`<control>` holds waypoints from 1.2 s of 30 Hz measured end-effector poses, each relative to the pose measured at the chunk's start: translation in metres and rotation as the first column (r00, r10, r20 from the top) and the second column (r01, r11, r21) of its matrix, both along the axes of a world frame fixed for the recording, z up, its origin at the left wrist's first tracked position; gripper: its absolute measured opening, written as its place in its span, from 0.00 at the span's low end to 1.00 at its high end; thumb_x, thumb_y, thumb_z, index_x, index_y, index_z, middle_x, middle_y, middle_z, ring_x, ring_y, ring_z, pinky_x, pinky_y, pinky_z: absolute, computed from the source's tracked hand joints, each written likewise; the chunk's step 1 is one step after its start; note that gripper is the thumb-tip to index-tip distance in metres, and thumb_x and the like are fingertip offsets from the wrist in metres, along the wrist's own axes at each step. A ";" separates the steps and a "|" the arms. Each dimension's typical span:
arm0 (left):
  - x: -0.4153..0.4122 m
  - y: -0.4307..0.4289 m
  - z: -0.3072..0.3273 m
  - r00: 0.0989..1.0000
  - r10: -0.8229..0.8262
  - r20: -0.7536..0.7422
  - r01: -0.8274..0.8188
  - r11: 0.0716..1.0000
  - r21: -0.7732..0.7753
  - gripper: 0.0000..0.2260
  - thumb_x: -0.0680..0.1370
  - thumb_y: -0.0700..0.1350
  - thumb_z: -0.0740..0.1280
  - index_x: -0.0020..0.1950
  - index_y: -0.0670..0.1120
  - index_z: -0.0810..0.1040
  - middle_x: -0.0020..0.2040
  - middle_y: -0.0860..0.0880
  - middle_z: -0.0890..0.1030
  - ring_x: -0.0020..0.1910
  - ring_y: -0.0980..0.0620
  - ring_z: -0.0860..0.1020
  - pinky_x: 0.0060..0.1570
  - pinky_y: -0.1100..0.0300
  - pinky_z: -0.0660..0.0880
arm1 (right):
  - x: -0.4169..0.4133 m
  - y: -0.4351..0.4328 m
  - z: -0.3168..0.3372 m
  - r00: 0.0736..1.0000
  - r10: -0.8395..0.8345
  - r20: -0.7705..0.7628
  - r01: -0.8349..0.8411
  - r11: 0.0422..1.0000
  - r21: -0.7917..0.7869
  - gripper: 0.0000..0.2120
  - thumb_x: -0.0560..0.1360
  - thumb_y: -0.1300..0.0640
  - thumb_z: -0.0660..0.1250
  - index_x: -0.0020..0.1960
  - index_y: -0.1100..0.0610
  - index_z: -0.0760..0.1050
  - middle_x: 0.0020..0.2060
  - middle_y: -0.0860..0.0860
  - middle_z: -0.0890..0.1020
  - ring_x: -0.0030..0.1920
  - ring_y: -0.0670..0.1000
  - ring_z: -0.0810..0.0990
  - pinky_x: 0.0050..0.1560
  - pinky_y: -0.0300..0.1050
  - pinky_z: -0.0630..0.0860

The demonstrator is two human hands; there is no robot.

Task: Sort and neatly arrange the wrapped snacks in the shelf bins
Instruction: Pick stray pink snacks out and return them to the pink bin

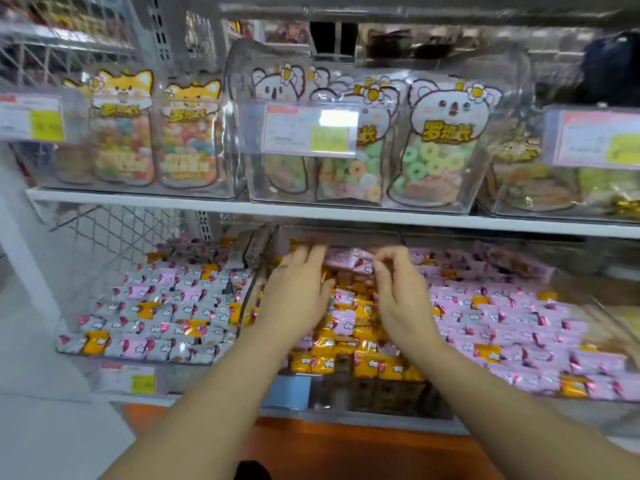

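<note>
A: Reference landmark?

B: The middle bin point(346, 237), a clear container on the lower shelf, directly under the white shelf board point(311, 216). All positions below are given relative to it.

A: Contents of the middle bin?

B: Mostly yellow wrapped snacks point(367, 367), stacked in rows toward its front wall, with several pink wrapped snacks point(343, 322) mixed in on top.

A: Left hand status?

B: The left hand point(298, 292) is inside the middle bin, on its left half. Palm down, fingers spread and extended toward the rear wall. It lies flat over the snacks; no item is gripped.

A: Right hand status?

B: The right hand point(401, 292) is inside the middle bin, on its right half. Fingers curled, with the fingertips pinching the edge of a pink packet point(346, 259) that sits at the rear of the bin, between the two hands.

A: Neighbouring containers?

B: To the left of the middle bin, the left bin point(79, 353) holds grey and pink snacks with a few yellow ones. To the right, the right bin point(588, 398) holds mainly pink snacks with scattered yellow ones.

A: Above the middle bin?

B: Clear boxes of gummy candy pouches point(440, 147) stand on the shelf board; a price label point(310, 128) is fixed to the box directly above. Motion blur prevents reading the label text
</note>
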State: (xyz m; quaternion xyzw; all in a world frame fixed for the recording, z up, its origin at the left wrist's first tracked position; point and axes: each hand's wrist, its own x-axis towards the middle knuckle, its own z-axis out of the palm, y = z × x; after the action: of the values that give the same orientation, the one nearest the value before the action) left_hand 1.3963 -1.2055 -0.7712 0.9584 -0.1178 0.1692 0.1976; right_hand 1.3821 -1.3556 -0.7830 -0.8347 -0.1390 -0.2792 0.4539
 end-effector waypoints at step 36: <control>0.052 -0.303 -0.014 0.905 -0.381 -0.188 0.411 0.897 0.165 0.12 0.80 0.40 0.59 0.60 0.45 0.77 0.53 0.43 0.79 0.50 0.43 0.78 0.48 0.56 0.74 | -0.049 -0.269 -0.015 0.831 -0.543 -0.122 0.556 0.795 0.241 0.09 0.72 0.60 0.71 0.49 0.56 0.73 0.39 0.49 0.78 0.34 0.37 0.77 0.31 0.25 0.68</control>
State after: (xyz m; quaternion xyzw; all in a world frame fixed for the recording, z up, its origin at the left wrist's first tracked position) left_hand 1.4488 -1.5086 -0.7850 0.9391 -0.3119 0.0396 0.1386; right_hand 1.3328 -1.6250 -0.7981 -0.7764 0.1586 -0.3955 0.4644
